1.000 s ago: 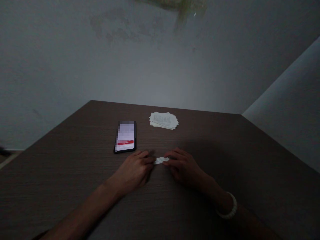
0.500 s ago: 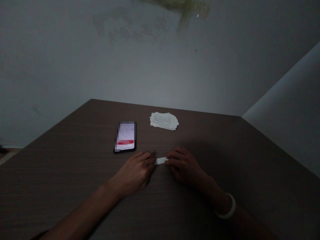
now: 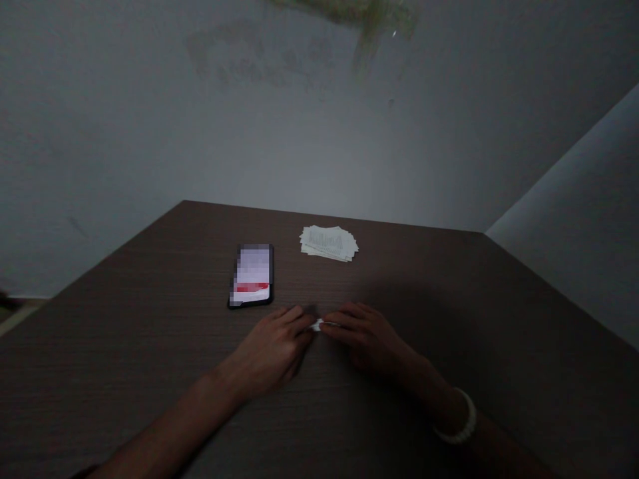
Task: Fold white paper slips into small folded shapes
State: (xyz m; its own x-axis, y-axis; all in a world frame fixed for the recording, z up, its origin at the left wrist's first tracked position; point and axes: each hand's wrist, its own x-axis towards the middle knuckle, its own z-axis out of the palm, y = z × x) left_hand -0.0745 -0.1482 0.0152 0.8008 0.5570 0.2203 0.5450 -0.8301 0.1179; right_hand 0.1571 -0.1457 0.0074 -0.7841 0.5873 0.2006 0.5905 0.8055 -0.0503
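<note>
Small white paper strip (image 3: 318, 324), long axis crosswise, sits just below and right of the smartphone (image 3: 251, 274), pinched between the fingertips of the left hand (image 3: 269, 352) and right hand (image 3: 362, 339), the right covering more.

The small white paper strip (image 3: 317, 325) is mostly hidden by the fingers (image 3: 305, 320) of both hands. The phone screen (image 3: 252, 271) at 10 o'clock is blurred, print on the stacked sheets (image 3: 329, 243) at 12 o'clock is too small to read, and both forearms (image 3: 160, 416) leave the bottom edge.
</note>
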